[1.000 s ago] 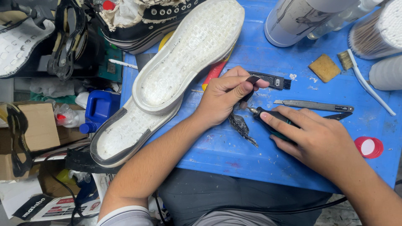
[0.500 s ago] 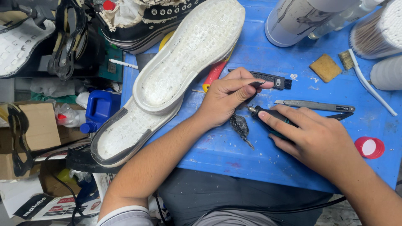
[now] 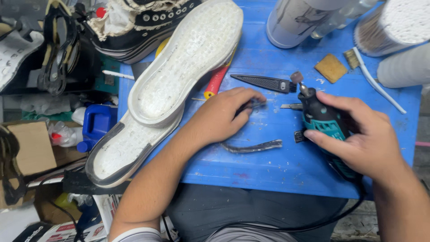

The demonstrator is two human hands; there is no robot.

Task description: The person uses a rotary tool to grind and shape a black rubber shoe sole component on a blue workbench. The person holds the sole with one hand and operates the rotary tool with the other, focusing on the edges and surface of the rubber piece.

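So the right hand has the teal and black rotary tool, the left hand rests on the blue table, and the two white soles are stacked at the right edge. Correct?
Not quite. In the head view the two white soles lie stacked at the table's left edge, not the right. The rest holds: the right hand grips the teal and black rotary tool, and the left hand rests on the blue table.

Likely a shoe-repair workshop: detached soles (image 3: pixel 179 67), rotary tool (image 3: pixel 324 121), blue workbench (image 3: pixel 268 170)

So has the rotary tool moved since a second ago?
Yes. The right hand has lifted the rotary tool, tip now near the black knife handle.
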